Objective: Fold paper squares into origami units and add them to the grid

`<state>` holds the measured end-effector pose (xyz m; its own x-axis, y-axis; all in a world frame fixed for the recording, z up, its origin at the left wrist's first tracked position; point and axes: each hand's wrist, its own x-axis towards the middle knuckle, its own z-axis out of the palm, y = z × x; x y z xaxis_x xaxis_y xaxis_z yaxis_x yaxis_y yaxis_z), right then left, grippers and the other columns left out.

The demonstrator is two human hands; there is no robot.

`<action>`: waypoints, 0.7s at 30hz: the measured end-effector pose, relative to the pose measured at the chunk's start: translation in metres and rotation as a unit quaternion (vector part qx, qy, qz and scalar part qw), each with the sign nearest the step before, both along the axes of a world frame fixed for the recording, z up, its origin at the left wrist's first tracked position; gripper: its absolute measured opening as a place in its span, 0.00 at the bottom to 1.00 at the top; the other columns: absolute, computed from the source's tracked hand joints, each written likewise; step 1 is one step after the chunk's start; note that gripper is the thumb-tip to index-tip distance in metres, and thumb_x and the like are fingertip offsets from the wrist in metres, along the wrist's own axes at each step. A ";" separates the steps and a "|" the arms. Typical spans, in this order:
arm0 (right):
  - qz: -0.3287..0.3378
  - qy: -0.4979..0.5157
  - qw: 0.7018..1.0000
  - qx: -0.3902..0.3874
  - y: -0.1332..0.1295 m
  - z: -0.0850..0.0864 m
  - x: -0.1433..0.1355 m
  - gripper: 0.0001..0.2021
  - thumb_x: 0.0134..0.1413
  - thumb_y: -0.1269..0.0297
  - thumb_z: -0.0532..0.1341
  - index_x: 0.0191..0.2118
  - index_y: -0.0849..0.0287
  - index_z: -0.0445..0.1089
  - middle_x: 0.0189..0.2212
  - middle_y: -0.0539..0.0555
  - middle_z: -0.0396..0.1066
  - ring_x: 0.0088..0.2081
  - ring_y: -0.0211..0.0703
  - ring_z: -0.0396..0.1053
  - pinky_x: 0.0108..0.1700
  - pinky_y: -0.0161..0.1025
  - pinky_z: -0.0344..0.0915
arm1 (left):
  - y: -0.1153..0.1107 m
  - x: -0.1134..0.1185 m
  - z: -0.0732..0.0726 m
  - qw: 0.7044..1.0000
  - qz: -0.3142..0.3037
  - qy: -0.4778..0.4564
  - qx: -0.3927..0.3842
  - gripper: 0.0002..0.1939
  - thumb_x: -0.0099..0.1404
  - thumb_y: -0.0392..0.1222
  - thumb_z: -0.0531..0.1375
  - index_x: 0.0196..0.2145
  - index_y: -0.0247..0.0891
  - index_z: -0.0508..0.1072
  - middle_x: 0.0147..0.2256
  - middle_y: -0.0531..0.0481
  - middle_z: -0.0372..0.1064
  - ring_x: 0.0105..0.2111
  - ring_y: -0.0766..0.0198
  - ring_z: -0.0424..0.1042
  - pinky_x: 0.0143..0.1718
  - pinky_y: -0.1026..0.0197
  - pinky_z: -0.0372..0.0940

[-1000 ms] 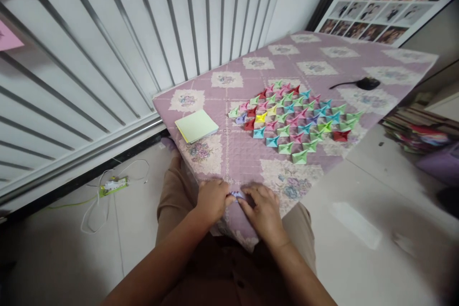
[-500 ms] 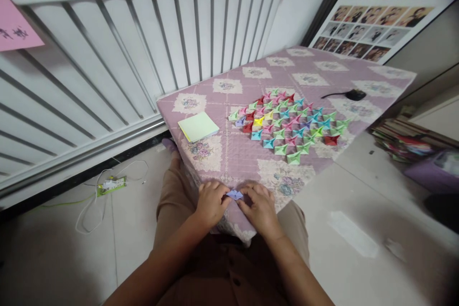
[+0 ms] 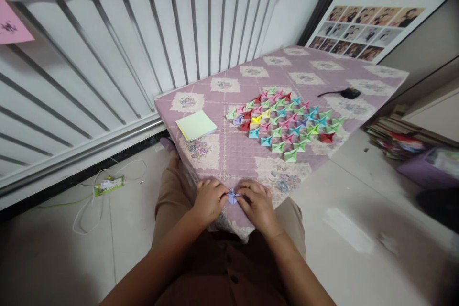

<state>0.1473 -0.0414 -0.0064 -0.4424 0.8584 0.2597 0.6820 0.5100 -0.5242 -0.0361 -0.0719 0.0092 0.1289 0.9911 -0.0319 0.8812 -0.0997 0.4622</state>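
A small piece of folded purple paper (image 3: 233,196) lies between my hands at the near corner of the table. My left hand (image 3: 211,199) pinches its left side. On the opposite side, the fingers of my right hand (image 3: 257,202) are closed on its edge. Beyond them stand several rows of small folded paper pieces (image 3: 276,132) in green, pink, red, blue and yellow. To the left of these rows lies a stack of square paper sheets (image 3: 197,125), pale green on top with yellow showing at an edge.
The table wears a purple floral quilted cloth (image 3: 236,153). A white radiator (image 3: 179,33) runs along its left side. A dark object with a thin tail (image 3: 349,93) lies at the far right. A power strip with cables (image 3: 109,185) is on the floor.
The folded purple paper looks more opened out, with points now showing at top and bottom. Both hands stay on its sides. The whole view has shifted slightly.
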 end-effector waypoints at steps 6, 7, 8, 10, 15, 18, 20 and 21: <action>-0.009 -0.005 1.000 0.012 0.000 -0.002 0.000 0.03 0.55 0.63 0.62 0.33 0.51 0.74 0.35 0.50 0.71 0.42 0.45 0.65 0.48 0.45 0.49 | 0.006 0.002 -0.003 1.000 -0.024 0.010 -0.002 0.07 0.65 0.43 0.57 0.36 0.43 0.74 0.38 0.50 0.70 0.43 0.58 0.66 0.46 0.53 0.52; -0.009 0.002 1.000 0.010 0.000 -0.003 0.000 0.04 0.56 0.62 0.61 0.32 0.51 0.74 0.34 0.50 0.71 0.41 0.44 0.65 0.47 0.44 0.50 | 0.006 0.002 -0.004 1.000 -0.020 -0.002 -0.001 0.07 0.65 0.42 0.57 0.36 0.43 0.74 0.37 0.50 0.70 0.42 0.59 0.66 0.46 0.53 0.52; -0.006 0.011 1.000 0.004 0.000 -0.003 0.001 0.05 0.56 0.61 0.61 0.32 0.51 0.74 0.33 0.50 0.72 0.40 0.44 0.66 0.47 0.44 0.50 | 0.007 0.001 -0.005 1.000 -0.014 -0.018 0.003 0.07 0.65 0.42 0.56 0.36 0.43 0.75 0.37 0.51 0.71 0.42 0.59 0.66 0.46 0.54 0.53; -0.001 0.032 0.999 -0.013 0.001 -0.004 0.002 0.06 0.58 0.60 0.59 0.32 0.52 0.73 0.31 0.49 0.72 0.39 0.43 0.66 0.46 0.44 0.51 | 0.007 -0.001 -0.007 0.998 0.001 -0.060 0.013 0.07 0.64 0.40 0.56 0.35 0.43 0.75 0.37 0.51 0.71 0.41 0.60 0.67 0.46 0.55 0.54; 0.000 0.100 0.994 -0.042 0.004 -0.004 0.005 0.08 0.59 0.59 0.57 0.32 0.53 0.71 0.29 0.49 0.72 0.36 0.43 0.68 0.44 0.42 0.55 | 0.004 0.000 -0.006 0.982 0.042 -0.178 0.042 0.08 0.64 0.36 0.54 0.33 0.40 0.73 0.34 0.51 0.70 0.37 0.63 0.67 0.41 0.61 0.59; -0.003 0.131 0.990 -0.052 0.004 -0.005 0.006 0.09 0.60 0.59 0.57 0.32 0.54 0.71 0.30 0.49 0.73 0.36 0.43 0.69 0.43 0.41 0.57 | 0.002 0.003 -0.006 0.971 0.065 -0.222 0.055 0.08 0.63 0.34 0.53 0.31 0.39 0.72 0.33 0.51 0.69 0.36 0.63 0.67 0.39 0.62 0.60; -0.015 0.142 0.988 -0.054 0.004 -0.007 0.006 0.08 0.60 0.59 0.57 0.33 0.54 0.71 0.30 0.49 0.73 0.36 0.43 0.69 0.44 0.41 0.57 | 0.001 0.004 -0.007 0.967 0.074 -0.237 0.059 0.07 0.63 0.34 0.53 0.31 0.38 0.71 0.33 0.51 0.69 0.37 0.63 0.67 0.40 0.62 0.60; -0.023 0.146 0.988 -0.054 0.003 -0.007 0.006 0.08 0.59 0.59 0.57 0.33 0.54 0.71 0.30 0.49 0.73 0.36 0.43 0.69 0.44 0.41 0.58 | 0.001 0.004 -0.008 0.965 0.081 -0.243 0.059 0.07 0.63 0.34 0.53 0.32 0.38 0.71 0.33 0.51 0.69 0.37 0.63 0.67 0.40 0.62 0.60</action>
<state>0.1538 -0.0381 -0.0137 -0.3224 0.9052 0.2767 0.5143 0.4130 -0.7516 -0.0319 -0.0708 0.0014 -0.0558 0.9927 0.1069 0.5710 -0.0562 0.8190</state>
